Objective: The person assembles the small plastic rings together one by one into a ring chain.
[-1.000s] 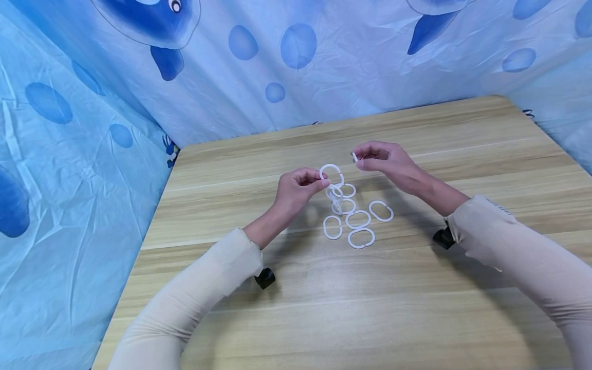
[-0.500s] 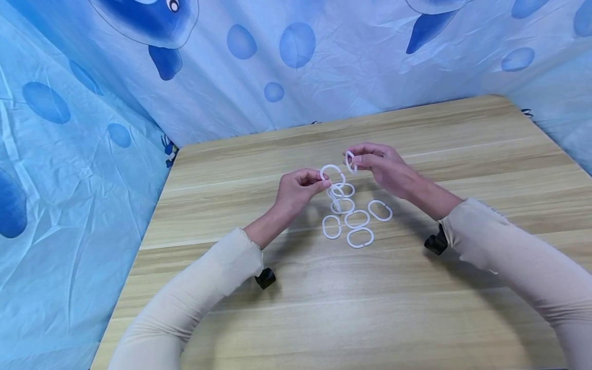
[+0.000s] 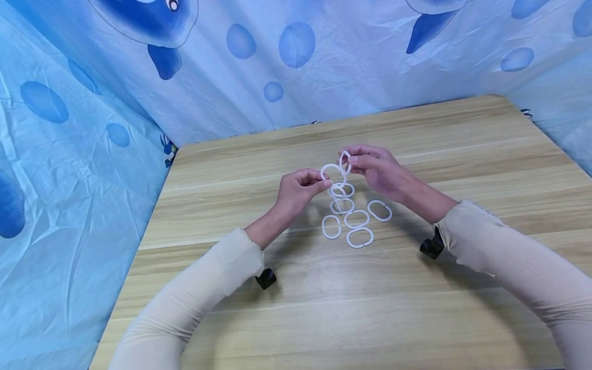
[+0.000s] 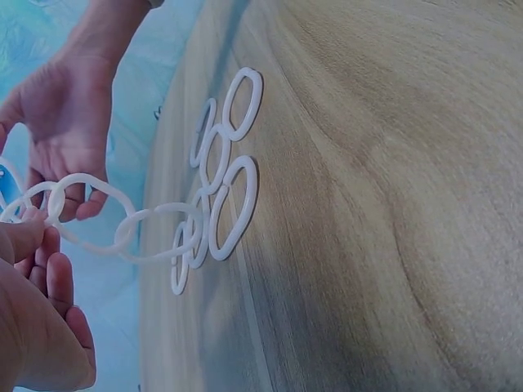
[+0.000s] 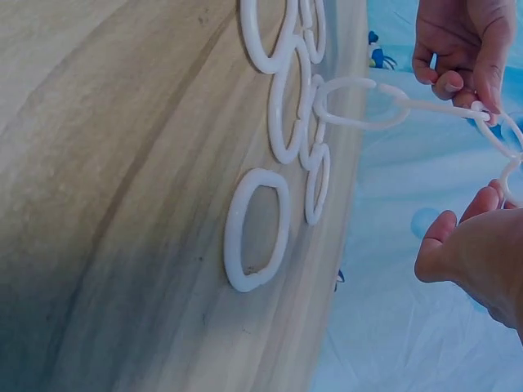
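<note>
My left hand (image 3: 300, 189) pinches a white oval plastic ring (image 3: 330, 165) between thumb and fingers. The ring has a small gap in its side. From it hangs a short chain of similar linked rings (image 4: 86, 178), reaching down toward the table. My right hand (image 3: 376, 167) pinches another white ring (image 3: 340, 162), tilted upright, its lower edge overlapping the left hand's ring in the head view. Below the hands, several loose white rings lie flat on the wooden table, among them a right one (image 3: 391, 211) and a left one (image 3: 323, 226).
The wooden table (image 3: 333, 318) runs to a far edge against a blue curtain (image 3: 351, 67) printed with whales and bubbles. A second stretch of curtain hangs along the left side. Small black devices (image 3: 266, 278) sit under both sleeve cuffs.
My right hand has moved left toward the left hand, turning its ring from edge-on to more face-on and bringing it up to the left hand's ring. The left hand has stayed nearly still.
</note>
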Demonstrator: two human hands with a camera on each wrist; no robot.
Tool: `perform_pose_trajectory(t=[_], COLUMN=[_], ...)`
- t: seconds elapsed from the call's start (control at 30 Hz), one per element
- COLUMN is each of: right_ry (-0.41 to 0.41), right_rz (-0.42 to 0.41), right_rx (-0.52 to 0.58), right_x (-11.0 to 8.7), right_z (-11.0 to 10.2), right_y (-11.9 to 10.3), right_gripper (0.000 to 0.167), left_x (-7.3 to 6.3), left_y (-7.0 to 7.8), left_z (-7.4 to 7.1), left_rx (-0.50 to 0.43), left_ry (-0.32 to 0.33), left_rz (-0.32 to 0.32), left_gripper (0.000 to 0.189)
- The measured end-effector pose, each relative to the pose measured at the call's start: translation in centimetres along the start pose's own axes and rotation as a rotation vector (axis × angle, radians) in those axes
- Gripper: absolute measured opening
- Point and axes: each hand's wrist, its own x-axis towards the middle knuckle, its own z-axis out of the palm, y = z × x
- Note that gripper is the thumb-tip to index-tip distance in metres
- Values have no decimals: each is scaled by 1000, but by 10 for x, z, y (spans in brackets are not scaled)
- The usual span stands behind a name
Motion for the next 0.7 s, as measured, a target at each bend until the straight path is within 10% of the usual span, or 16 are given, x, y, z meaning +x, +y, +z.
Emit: perform_pose_trajectory(t=[0.7], right_ry=[6], right_rz=[53], right_rx=[-12], right_x=[0], right_z=[4], right_y=[3], right_gripper=[22], left_x=[-1], left_y=[0], left_z=[1], left_rx=[65], left_ry=[-68], left_rz=[59], left_gripper=[22])
